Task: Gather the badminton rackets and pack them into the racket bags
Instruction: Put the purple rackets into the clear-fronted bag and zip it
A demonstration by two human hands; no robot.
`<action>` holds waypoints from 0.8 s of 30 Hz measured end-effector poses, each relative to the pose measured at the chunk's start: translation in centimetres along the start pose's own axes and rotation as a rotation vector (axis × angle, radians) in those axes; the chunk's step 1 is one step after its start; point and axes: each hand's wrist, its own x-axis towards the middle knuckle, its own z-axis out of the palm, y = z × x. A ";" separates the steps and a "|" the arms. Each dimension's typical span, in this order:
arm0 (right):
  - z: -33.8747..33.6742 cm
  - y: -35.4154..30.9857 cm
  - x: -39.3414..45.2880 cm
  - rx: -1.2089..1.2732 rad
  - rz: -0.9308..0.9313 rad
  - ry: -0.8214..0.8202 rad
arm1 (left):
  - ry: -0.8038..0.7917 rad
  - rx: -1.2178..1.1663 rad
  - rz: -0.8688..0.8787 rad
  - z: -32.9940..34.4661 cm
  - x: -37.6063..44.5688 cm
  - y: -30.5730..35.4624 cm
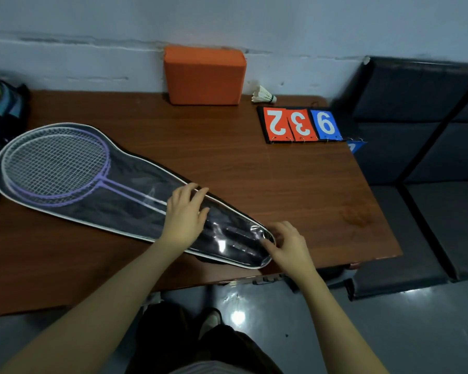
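A clear-fronted racket bag (114, 190) with white piping lies diagonally on the brown wooden surface (254, 184), its broad round end toward the far left and its narrow end toward the near edge. Inside it, seen through the plastic, are a purple racket (97, 168) and a white racket (19, 149), their heads stacked in the broad end and their shafts running down toward the narrow end, where dark grips show dimly under the glare. The left hand (185, 214) rests flat on top of the bag partway along the shafts, fingers straight and spread, pressing the cover down rather than gripping it. The right hand (287, 245) is at the very tip of the narrow end, fingers bent against the bag's rim; whether they pinch a zip pull or the edge itself is too small to tell. Beyond the bag, against the wall, an orange block (204, 75) stands on the surface, and just to the right of the block lies a white shuttlecock (264, 95). Nearer than the shuttlecock and still well apart from the bag, a flip scoreboard (300, 125) lies flat showing red and blue number cards. To the left of the bag's broad end, at the surface's far left edge, is a second dark bag (3, 109) with coloured rackets partly visible in it. Dark padded mats (422, 130) lie right of the surface.
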 end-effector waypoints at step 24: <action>7.0 -8.9 5.9 -0.383 -0.220 -0.276 | -0.287 0.095 -0.494 -1.0 -6.8 -9.7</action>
